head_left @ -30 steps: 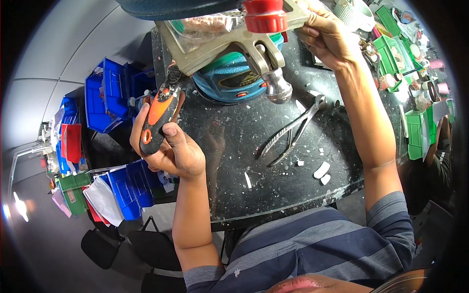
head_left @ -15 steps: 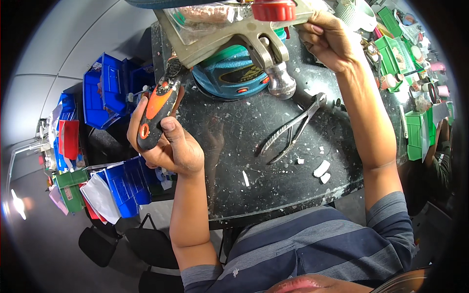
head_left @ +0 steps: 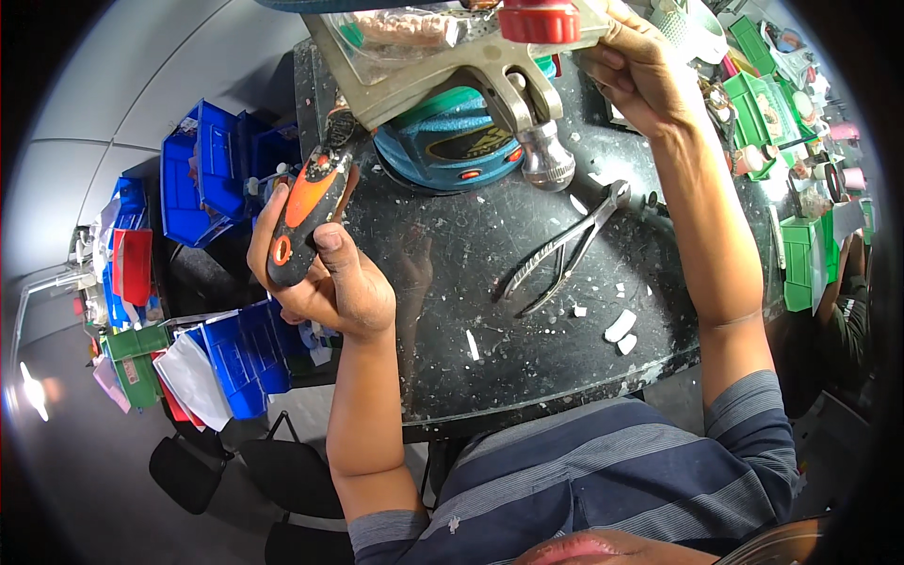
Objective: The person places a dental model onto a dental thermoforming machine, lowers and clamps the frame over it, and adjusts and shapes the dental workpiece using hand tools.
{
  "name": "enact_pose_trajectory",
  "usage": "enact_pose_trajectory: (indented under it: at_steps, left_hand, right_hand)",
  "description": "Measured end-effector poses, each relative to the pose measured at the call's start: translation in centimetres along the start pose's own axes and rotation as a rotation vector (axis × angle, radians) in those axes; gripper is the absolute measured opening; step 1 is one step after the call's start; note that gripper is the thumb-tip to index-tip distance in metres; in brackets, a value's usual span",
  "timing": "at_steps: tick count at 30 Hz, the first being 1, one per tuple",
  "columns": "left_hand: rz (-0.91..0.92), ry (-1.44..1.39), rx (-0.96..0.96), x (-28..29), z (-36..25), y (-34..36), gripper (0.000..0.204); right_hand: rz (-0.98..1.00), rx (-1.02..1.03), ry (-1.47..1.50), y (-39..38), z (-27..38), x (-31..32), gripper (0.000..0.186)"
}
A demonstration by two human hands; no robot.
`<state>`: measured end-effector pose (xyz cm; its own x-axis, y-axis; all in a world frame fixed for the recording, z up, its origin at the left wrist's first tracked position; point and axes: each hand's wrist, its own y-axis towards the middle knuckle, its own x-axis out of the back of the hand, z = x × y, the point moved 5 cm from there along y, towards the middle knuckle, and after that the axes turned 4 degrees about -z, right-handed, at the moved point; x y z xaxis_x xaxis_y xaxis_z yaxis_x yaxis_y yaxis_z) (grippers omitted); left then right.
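My left hand [head_left: 344, 287] is closed round the thick black-and-orange handle [head_left: 308, 202] of a tool. The tool's far end reaches up beside the left corner of a metal plate [head_left: 395, 89], and what lies beyond is hidden. At the plate's right end, the fingers of my right hand [head_left: 650, 80] are bent round its edge. A red knob [head_left: 539, 21] and a clear plastic piece with a pinkish tooth-shaped model [head_left: 405, 30] sit on the plate. Below it are a silver ball-ended part [head_left: 546, 169] and a blue machine base [head_left: 443, 155] with red buttons.
Metal pliers [head_left: 574, 245] lie spread on the black table [head_left: 452, 377], among white chips [head_left: 620, 326] and crumbs. Blue bins [head_left: 198, 179] and papers stand at the left, black chairs [head_left: 292, 476] below them. Green trays [head_left: 800, 254] line the right, near another person's arm [head_left: 847, 268].
The plate, with its knob and clear piece, has shifted slightly to the right and down. Both hands keep their holds, and the left has moved a touch to the right. The pliers stay put.
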<state>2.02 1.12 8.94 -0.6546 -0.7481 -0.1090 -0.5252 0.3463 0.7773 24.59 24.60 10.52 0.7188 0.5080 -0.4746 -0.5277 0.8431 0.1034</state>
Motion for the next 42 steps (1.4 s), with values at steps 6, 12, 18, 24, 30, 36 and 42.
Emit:
enact_pose_trajectory:
  at_steps: [6, 12, 18, 24, 30, 36, 42]
  left_hand:
    - [-0.011, -0.051, 0.022, -0.3, 0.0, 0.1, 0.037]
    - [-0.009, 0.024, 0.009, 0.4, 0.3, 0.0, 0.037]
    - [0.003, 0.071, 0.015, 0.4, 0.1, -0.2, 0.038]
    - [-0.005, 0.069, 0.005, 0.5, 0.1, -0.3, 0.038]
    - [-0.004, 0.057, 0.004, 0.4, 0.2, -0.3, 0.038]
    - [0.007, 0.005, 0.014, 0.3, 0.5, -0.3, 0.038]
    - [-0.001, 0.003, 0.024, 0.4, 0.5, -0.3, 0.039]
  right_hand:
    - [-0.037, -0.207, 0.169, 0.1, -2.2, 3.1, 0.009]
    - [-0.102, -0.149, 0.171, -0.7, -1.7, 1.2, 0.006]
    - [-0.14, -0.039, 0.062, -1.3, -0.8, 1.5, 0.007]
    - [-0.075, 0.007, -0.077, -1.8, 0.0, 0.5, 0.018]
    - [-0.092, 0.02, -0.137, -1.6, -0.5, 0.4, 0.015]
    - [-0.021, -0.072, -0.069, -0.9, -1.8, 1.4, 0.01]
    - [-0.126, -0.124, 0.045, -0.9, -2.5, 2.3, 0.01]
